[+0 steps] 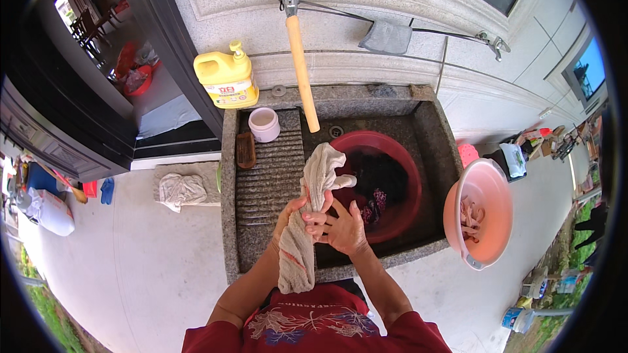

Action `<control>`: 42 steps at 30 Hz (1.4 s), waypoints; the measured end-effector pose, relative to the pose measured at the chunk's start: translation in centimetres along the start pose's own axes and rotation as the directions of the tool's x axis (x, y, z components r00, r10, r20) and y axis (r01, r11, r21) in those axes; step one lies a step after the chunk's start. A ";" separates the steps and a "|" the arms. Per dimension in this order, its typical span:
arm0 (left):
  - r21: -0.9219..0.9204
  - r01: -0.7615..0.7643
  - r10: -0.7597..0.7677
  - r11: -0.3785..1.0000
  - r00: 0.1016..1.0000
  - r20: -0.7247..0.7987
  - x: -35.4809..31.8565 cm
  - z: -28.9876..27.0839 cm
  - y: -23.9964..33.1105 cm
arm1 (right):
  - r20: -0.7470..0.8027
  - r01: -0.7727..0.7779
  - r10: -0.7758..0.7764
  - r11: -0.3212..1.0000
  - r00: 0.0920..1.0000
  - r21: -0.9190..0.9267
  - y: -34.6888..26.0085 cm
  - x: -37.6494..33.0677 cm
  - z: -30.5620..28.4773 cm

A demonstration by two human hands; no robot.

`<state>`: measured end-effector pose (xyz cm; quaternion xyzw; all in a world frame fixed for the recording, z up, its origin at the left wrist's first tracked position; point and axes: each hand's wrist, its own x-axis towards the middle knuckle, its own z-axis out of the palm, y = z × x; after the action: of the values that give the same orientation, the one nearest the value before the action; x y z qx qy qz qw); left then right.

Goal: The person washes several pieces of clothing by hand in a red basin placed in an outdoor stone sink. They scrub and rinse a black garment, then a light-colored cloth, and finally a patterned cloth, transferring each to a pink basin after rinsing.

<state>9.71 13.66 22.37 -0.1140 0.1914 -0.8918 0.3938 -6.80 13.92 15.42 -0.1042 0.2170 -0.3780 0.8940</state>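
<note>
A damp, off-white towel (296, 258) with a reddish stripe hangs bunched in front of me, above the stone sink's ribbed washboard (265, 183). My left hand (296, 221) is closed around its middle. Its upper end (322, 163) folds over toward the red basin. Beside it, my right hand (347, 230) has its fingers apart and thumb raised, its fingertips close to the towel and the left fingers; whether they touch the cloth is hard to tell. In the sink, the red basin (413, 206) holds dark water and a dark patterned cloth (374, 206).
A white tub (263, 124) and a brown scrubbing brush (246, 150) rest on the washboard. A yellow detergent jug (227, 78) stands at the sink's back left corner. A wooden-handled hammer (302, 68) reaches over the sink. At right is a pink basin (494, 216) with cloths; a crumpled cloth (182, 191) lies left.
</note>
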 end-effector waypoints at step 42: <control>-0.067 0.279 -0.260 0.958 0.944 0.201 7.1 -3.1 -2.8 | 0.381 0.309 -0.357 0.933 0.853 0.183 -6.9 3.5 1.9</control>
<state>2.07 10.92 21.18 -0.2425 0.1773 -0.9122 0.2787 -8.09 6.63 18.42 -0.1651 -0.0180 -0.5090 0.8446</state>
